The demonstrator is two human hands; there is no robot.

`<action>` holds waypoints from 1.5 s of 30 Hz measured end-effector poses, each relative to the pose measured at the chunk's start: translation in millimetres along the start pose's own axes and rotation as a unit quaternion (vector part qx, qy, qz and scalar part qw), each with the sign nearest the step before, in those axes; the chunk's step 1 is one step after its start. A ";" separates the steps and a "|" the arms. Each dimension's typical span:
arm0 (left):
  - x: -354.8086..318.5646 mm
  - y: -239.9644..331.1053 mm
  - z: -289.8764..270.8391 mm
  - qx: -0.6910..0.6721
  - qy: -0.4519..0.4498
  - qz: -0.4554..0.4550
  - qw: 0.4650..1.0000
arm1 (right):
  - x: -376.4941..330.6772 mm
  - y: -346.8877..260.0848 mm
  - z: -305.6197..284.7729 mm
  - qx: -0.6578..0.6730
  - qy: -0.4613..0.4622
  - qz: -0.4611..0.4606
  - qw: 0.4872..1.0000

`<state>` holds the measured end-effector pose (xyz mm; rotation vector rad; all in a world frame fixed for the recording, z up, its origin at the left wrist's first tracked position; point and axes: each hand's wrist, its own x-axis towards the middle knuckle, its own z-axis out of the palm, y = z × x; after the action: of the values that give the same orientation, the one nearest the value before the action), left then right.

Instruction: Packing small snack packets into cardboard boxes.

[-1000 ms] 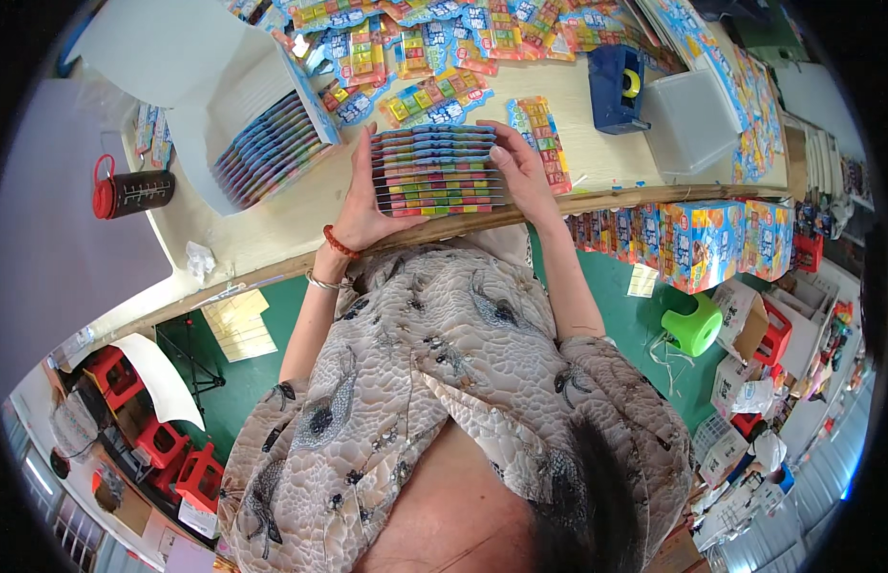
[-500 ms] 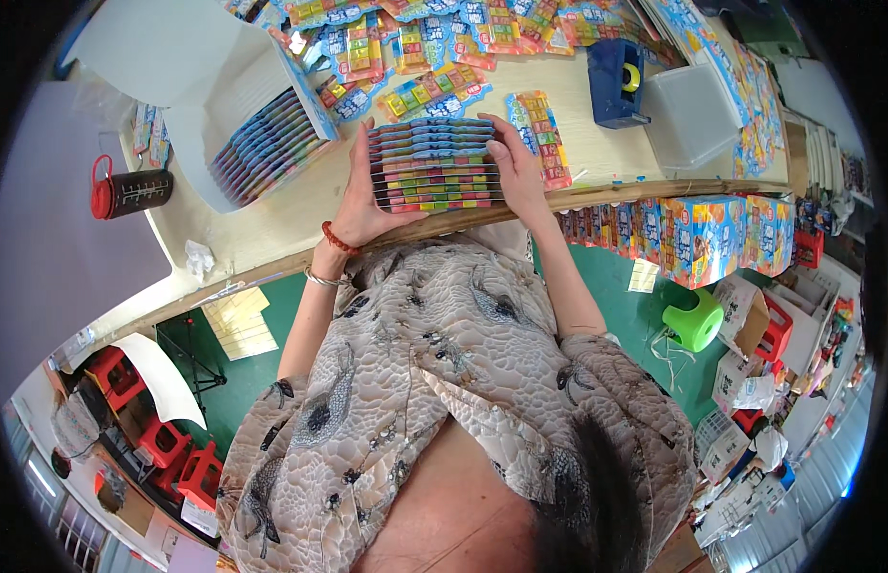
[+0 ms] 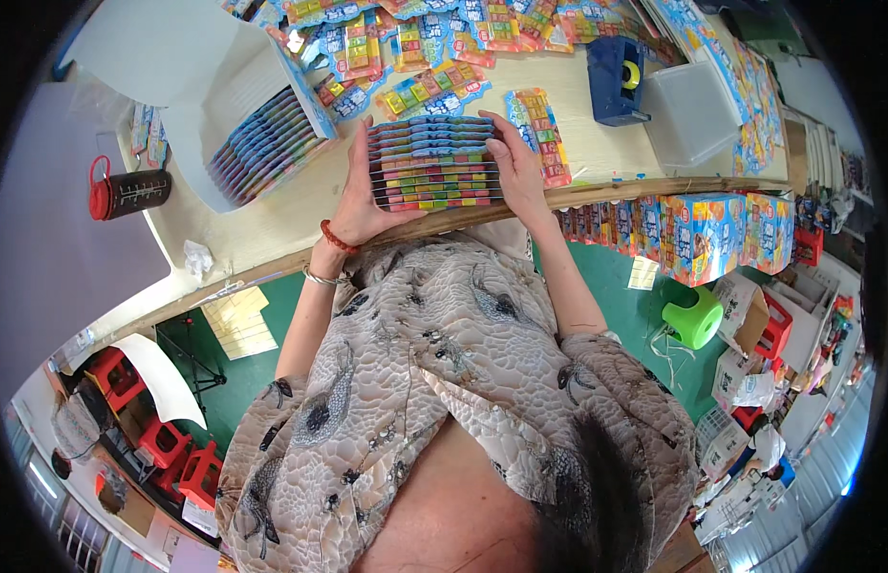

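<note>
The left hand (image 3: 360, 196) and the right hand (image 3: 516, 167) are still pressing, fingers curled around its ends, the stack of colourful flat candy packets (image 3: 432, 162), now lying slightly closer to the wooden table edge (image 3: 597, 194), so squaring is continuing.

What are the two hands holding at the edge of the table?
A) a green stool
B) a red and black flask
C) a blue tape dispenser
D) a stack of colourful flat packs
D: the left hand and the right hand press on either side of the stack of colourful flat packs, while the blue tape dispenser sits apart on the table.
</note>
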<state>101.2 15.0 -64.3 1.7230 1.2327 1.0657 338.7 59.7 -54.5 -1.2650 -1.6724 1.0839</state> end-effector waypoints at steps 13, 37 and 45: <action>0.0 -6.9 4.5 -0.009 -0.019 -0.031 0.999 | -0.8 5.4 -2.5 0.007 0.009 0.004 1.000; 0.4 21.7 -23.0 0.030 -0.046 0.011 0.998 | 15.3 -51.7 -31.9 -0.224 -0.276 -0.117 0.927; 6.9 102.3 -124.2 0.297 0.095 0.140 0.940 | 78.4 -132.1 -0.2 -0.201 -0.159 -0.398 0.881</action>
<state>22.3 8.6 76.0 2.3530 1.5772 1.1121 278.6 116.4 75.1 -0.4910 -2.4418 0.4488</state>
